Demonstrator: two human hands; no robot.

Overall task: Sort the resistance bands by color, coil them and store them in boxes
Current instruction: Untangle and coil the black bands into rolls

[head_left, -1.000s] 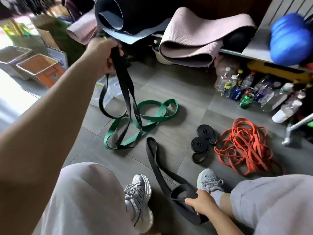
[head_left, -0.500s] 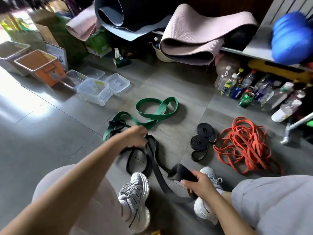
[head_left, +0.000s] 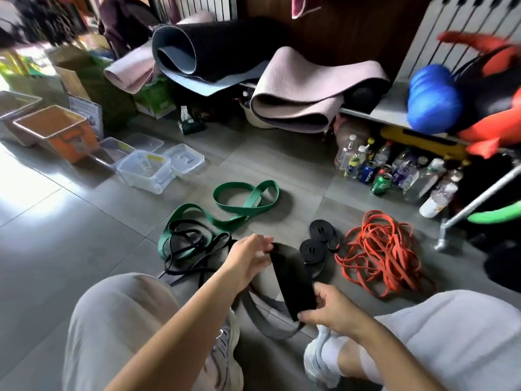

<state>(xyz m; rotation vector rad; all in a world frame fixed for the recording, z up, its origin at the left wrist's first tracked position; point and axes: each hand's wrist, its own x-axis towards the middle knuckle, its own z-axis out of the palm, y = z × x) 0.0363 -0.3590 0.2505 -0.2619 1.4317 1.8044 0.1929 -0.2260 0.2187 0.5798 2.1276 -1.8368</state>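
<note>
The left hand [head_left: 248, 261] pinches the upper end of a wide black band [head_left: 293, 280] between thumb and fingers, and the right hand [head_left: 329, 309] curls its fingers round the band's lower part. The band is held taut above the floor [head_left: 70, 221], between the person's knees. Its lower loop hangs down behind the left forearm and blurs to grey, so where it ends cannot be made out.

Beyond the left hand a tangle of thin black bands [head_left: 191, 244] lies over one end of the green band [head_left: 245, 198]; how many strands there are is hard to tell, and the wrist hides the near side of the tangle. Two coiled black bands [head_left: 318, 241] lie touching each other just beside the heap of orange bands [head_left: 380, 255], and the held band covers the lower edge of the nearer coil.

A clear box [head_left: 145, 170] stands open on the floor to the left, well apart from the bands, with clear lids [head_left: 184, 158] behind it; its contents are too faint to read. The bottles [head_left: 389, 170] under the shelf are partly hidden by one another. Both shoes [head_left: 318, 359] are mostly covered by the arms.
</note>
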